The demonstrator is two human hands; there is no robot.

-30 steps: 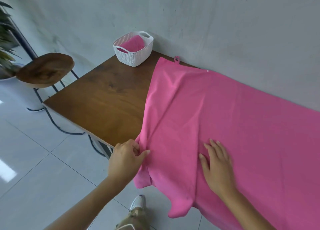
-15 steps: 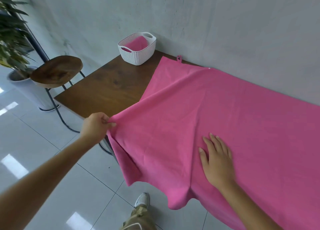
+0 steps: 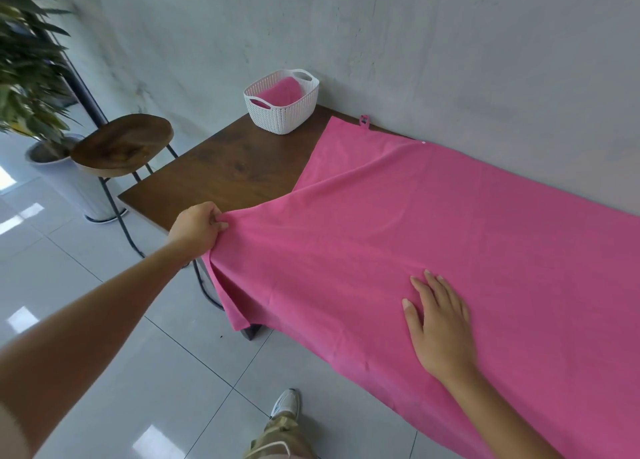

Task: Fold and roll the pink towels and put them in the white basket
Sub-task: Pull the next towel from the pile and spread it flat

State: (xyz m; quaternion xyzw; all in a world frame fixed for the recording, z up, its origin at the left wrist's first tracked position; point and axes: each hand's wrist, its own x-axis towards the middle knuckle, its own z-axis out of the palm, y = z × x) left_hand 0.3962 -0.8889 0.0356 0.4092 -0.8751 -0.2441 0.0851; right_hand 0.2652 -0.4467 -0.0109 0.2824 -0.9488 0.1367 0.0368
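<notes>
A large pink towel point(image 3: 433, 223) lies spread over the wooden table point(image 3: 228, 171), its near edge hanging over the front. My left hand point(image 3: 197, 225) pinches the towel's near left corner and holds it stretched out over the table's front left edge. My right hand point(image 3: 440, 320) lies flat on the towel, fingers straight, pressing it down near the front edge. The white basket point(image 3: 282, 107) stands at the table's back left by the wall, with a rolled pink towel point(image 3: 280, 91) inside it.
A grey wall runs along the table's far side. A round wooden stool point(image 3: 121, 143) on black legs stands left of the table, with a potted plant point(image 3: 27, 64) behind it. My shoe point(image 3: 285, 403) is on the tiled floor below.
My left hand has pulled the towel's corner out to the left, drawing the bunched cloth flat and taut. My right hand stays pressed on the towel.
</notes>
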